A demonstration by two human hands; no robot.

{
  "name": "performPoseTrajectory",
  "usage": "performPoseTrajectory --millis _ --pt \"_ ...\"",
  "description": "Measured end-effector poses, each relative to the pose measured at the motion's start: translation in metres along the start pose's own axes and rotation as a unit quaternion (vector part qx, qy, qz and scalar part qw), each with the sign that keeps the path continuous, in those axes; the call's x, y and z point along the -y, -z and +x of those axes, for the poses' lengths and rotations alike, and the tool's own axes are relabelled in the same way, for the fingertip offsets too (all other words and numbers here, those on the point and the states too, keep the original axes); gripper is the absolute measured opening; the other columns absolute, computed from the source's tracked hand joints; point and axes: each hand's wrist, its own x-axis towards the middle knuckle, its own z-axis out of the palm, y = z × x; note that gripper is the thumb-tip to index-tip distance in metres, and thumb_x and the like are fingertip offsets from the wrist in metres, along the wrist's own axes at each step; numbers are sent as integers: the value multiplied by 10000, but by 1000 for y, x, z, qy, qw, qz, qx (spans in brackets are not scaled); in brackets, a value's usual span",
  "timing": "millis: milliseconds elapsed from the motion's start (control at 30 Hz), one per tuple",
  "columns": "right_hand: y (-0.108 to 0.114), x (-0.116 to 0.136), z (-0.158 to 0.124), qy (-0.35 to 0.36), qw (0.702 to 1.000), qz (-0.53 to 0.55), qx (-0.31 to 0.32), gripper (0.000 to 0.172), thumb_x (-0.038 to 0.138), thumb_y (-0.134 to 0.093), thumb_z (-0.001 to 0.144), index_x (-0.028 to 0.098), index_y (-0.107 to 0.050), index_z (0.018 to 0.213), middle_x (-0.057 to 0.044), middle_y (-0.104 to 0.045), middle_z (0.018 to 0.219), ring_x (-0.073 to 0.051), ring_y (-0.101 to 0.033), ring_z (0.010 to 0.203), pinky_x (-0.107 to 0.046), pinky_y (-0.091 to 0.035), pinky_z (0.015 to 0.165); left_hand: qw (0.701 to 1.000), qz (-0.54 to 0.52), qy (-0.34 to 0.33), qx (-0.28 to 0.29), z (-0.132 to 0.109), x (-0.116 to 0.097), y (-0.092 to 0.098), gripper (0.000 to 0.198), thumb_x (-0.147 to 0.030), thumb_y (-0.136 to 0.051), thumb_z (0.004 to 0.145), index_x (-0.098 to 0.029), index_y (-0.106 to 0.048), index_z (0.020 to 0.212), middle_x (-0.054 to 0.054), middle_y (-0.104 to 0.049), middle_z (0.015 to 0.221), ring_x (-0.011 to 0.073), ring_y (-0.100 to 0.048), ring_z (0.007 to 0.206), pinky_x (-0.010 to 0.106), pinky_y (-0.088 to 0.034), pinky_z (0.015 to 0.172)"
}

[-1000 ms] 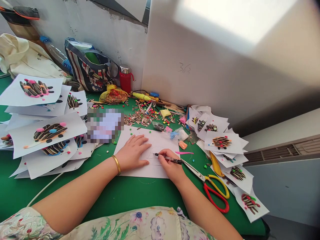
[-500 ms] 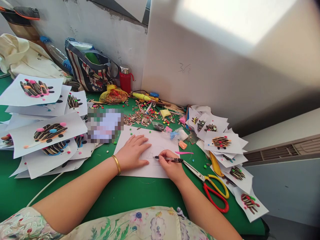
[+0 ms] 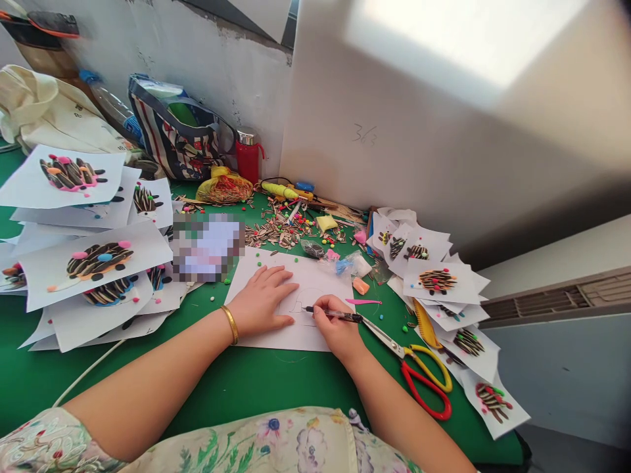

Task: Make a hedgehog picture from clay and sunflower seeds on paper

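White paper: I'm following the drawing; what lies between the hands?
Head view: the front end of a black pen, pointing from the right hand toward the left hand, and drawn lines on the white paper.

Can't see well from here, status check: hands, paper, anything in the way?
Left hand spread on white paper. Right hand gripping pen, tip at the paper. Scissors close beside right hand.

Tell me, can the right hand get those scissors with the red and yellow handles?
Probably yes: the scissors lie just beside the right hand, and nothing seems to lie on top of them. That hand holds a pen, though, so it would likely need to put that down first.
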Motion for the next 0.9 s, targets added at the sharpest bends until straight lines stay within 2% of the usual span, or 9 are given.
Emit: performPoseTrajectory --millis 533,900 --pt "0 -1 1 6 1000 -26 -6 129 280 -535 835 228 -582 727 18 -585 663 -168 -537 631 -277 -406 580 1000 -15 0 -2 1 2 -2 715 -510 -736 716 -282 -525 1361 100 -443 1484 341 -292 1427 557 -152 1193" --pt "-3 -1 1 25 1000 -2 18 142 322 -544 875 237 -658 880 -10 -691 853 -187 -621 788 -286 -482 698 1000 -12 2 1 1 1 -1 713 -502 -732 724 -276 -519 1366 100 -438 1490 333 -296 1428 551 -147 1197"
